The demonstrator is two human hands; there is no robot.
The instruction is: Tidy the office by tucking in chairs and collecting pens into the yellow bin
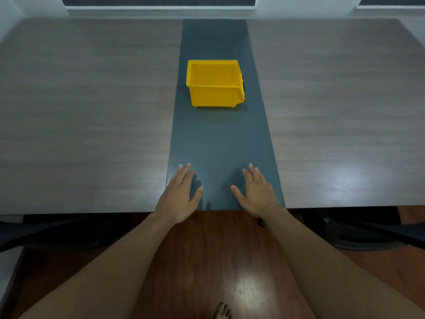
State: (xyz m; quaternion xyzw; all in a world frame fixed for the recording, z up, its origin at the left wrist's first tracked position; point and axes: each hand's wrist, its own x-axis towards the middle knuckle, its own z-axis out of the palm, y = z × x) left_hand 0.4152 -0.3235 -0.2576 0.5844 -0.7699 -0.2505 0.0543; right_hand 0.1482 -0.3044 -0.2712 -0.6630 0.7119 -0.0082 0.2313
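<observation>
A yellow bin stands on the dark centre strip of a wood-grain table, a little beyond arm's reach. A small dark thing shows just behind its right side; I cannot tell what it is. My left hand and my right hand lie flat, palms down, on the strip near the table's front edge, fingers apart and holding nothing. No pen is visible on the table. Dark chair parts show under the front edge at the left, and more chair parts at the right.
The floor below is reddish wood, with a bright light reflection. A bare foot shows at the bottom edge. Window frames and a white wall run along the far side of the table.
</observation>
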